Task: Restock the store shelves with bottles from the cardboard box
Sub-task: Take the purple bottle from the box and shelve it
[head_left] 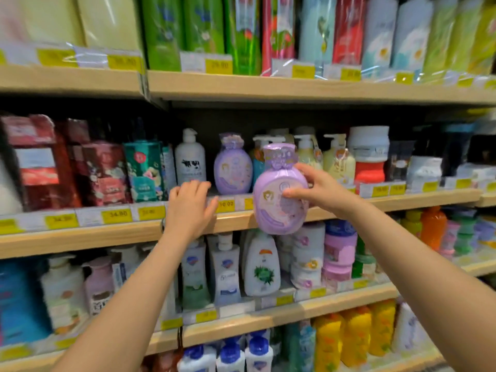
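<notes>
1. Both of my bare forearms reach up from the bottom of the view toward a wall of wooden store shelves.
2. My right hand grips a round purple bottle by its side, thumb across the front label, fingers behind it.
3. That purple bottle is held in the air in front of the middle shelf, tilted slightly, its lower half overlapping the shelf's front edge. It is not resting on the shelf.
4. My left hand is empty, fingers loosely spread, palm over the front edge of the middle shelf beside the yellow price tags.
5. A second matching purple bottle stands upright on the middle shelf, between my two hands and farther back.
6. Just left of it stands a white pump bottle with a cow picture.
7. Boxed red and teal goods fill the shelf's left end; cream pump bottles and a red and white jar stand to the right.
8. Tall green, red and pale blue bottles line the shelf above; more bottles fill the shelves below.
</notes>
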Demonstrator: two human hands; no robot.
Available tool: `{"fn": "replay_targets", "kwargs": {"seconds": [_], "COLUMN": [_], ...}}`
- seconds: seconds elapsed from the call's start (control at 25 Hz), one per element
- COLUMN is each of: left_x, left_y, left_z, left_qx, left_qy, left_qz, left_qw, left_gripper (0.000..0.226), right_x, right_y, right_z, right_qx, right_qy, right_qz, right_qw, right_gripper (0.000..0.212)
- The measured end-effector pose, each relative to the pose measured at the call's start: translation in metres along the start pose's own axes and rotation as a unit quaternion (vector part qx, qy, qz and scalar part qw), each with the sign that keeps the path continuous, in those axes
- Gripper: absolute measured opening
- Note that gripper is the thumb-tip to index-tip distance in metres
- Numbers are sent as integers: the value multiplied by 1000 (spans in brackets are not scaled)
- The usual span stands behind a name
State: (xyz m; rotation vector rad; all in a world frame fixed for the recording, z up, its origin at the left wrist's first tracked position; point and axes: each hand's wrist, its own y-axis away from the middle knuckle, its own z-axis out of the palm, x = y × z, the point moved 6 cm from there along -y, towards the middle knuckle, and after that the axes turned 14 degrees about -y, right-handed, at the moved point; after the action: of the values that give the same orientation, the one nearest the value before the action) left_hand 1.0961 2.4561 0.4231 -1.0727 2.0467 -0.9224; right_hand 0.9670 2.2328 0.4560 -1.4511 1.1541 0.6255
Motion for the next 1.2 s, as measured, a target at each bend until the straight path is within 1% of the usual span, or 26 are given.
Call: {"fn": "replay_targets", "kwargs": {"seconds": [0.04,0.08,0.12,0.2,0.28,0.36,0.48,0.56,0.64,0.76,0.88,0.96,1.0,1.04,1.08,1.12,1.16,1.2], "left_x": [-8,-11,-10,-7,-8,-10,-10,-9,-9,-8,-9,-9,-9,-8,-8,-8,-8,-8], "left_y": [3,6,8,10,9,11,14,14,14,14,14,14,14,14,14,14,14,14], "left_z": [9,15,18,17,16,18,17,17,19,20,19,19,19,18,19,19,19,19], "left_qx": [-37,-51,-48,-16,7,21,35,40,38,29,27,26,25,24,23,22,21,20], "left_qy": [-29,-43,-45,-40,-24,-14,-13,-16,-18,-17,-17,-21,-23,-25,-29,-33,-36,-38], "left_qz": [-6,-7,-8,-18,-25,-31,-35,-35,-35,-35,-35,-33,-33,-32,-31,-30,-31,-30], "left_qw": [999,998,998,999,999,999,999,998,998,999,999,999,999,999,999,999,999,999], "left_gripper": [42,40,37,32,29,29,28,28,29,31,34,34,34,34,35,35,35,35], "right_x": [-12,-22,-30,-40,-40,-32,-14,-1,8,13,10,10,12,13,15,16,17,16], "right_y": [-14,-30,-43,-67,-89,-106,-125,-129,-128,-123,-120,-121,-121,-120,-118,-115,-112,-107], "right_z": [7,15,24,42,56,62,65,64,63,64,68,72,74,77,79,82,84,84], "right_qx": [-1,-5,-10,-24,-35,-29,-21,-26,-30,-32,3,42,64,79,90,94,97,101], "right_qy": [-1,3,8,14,22,55,110,110,110,99,104,139,181,233,287,336,361,361], "right_qz": [-23,-47,-71,-106,-118,-114,-90,-50,-14,17,14,-10,-15,-13,-5,1,1,-2], "right_qw": [1000,999,997,994,992,992,990,992,993,994,994,989,981,969,954,937,928,927], "right_gripper": [42,42,42,43,46,55,73,75,74,69,52,35,30,30,38,52,69,84]}}
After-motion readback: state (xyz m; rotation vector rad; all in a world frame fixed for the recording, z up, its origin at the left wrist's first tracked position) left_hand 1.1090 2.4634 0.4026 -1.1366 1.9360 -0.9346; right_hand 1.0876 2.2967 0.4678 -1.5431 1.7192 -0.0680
